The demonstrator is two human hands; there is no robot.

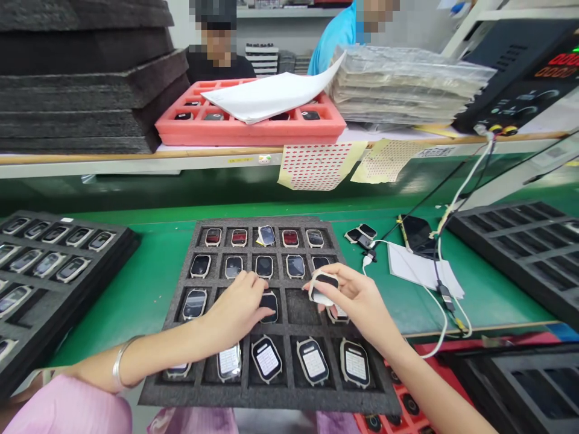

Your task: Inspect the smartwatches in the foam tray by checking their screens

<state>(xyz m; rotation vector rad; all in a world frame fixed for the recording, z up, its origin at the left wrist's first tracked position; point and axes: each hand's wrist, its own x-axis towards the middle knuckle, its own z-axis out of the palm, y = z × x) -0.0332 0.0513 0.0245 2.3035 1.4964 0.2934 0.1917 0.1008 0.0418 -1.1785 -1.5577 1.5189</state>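
My right hand pinches a pale-framed smartwatch without a strap, tilted above the dark foam tray. White shows over the lower part of its face. Under it is a bare compartment of the tray. My left hand is over the tray's third row, fingers bent and the thumb apart from them. Its thumb lies over a dark-screened smartwatch sitting in its slot; whether the fingers grip it is hidden. In the nearest row, several watches, such as this lit smartwatch, show white screens.
More foam trays stand at left and right. Beside my tray lie two small watches, a phone, white paper and loose cables. A shelf holds a pink foam tray and a power supply. Two people are behind.
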